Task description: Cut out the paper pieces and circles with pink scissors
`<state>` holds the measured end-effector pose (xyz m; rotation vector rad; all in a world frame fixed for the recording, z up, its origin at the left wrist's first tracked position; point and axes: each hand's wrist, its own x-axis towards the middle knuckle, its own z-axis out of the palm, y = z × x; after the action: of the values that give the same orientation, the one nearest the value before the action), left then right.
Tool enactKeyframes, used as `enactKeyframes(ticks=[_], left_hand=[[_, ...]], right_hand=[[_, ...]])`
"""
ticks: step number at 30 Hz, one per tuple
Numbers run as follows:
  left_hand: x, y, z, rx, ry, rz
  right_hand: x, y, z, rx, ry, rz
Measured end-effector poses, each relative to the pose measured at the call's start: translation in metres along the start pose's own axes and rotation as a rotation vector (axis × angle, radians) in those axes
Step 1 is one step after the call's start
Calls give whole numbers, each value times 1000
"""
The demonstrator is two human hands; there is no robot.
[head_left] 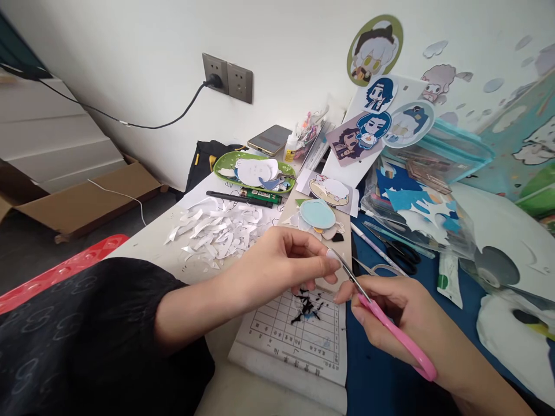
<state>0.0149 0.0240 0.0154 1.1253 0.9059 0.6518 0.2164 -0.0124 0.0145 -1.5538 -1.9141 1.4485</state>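
Black sleeve (87,335): loose and puffy, on the left arm, close to us.
Right hand (401,315): wrapped around the pink scissors (405,341), with fingers at the handle.
Pink scissors: up in the air over the edge of the book; the blades point up toward the left thumb.
Left hand (290,260): bent, with thumb and first finger close together by the blade tips. I cannot tell if a tiny thing is pinched there.
Book (281,341): lies open under the hands, with a page of boxes and lines.
Black bits (307,309): small scraps in a messy pile on that page, below the left hand.
Worktop (368,381): dark blue on the right side, pale on the left.
White tube (448,280): on the right, with a green mark.
Black scissors (403,254): past the right hand, lying down.
White strips (219,231): a big heap of curly paper past the left arm.
Light blue oval (318,214): on top of other cut shapes.
Black pen (232,198): just in front of the green tray.
Green tray (219,163): holds cut paper shapes.
Phone (269,140): flat, behind the tray.
Wall plug (213,81): stuck in a grey socket, with a black cord.
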Motion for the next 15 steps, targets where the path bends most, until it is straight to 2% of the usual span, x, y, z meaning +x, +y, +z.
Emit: enactKeyframes(ticks=[6,11,15], left_hand=[[-1,-2,1,-14,14,48],[-1,-1,1,-33,9,12],[-2,0,2,-41,24,-5]], right_hand=[[-1,-1,3,88,17,-18],[-1,4,3,160,-69,-127],[-1,-3,6,172,-36,-81]])
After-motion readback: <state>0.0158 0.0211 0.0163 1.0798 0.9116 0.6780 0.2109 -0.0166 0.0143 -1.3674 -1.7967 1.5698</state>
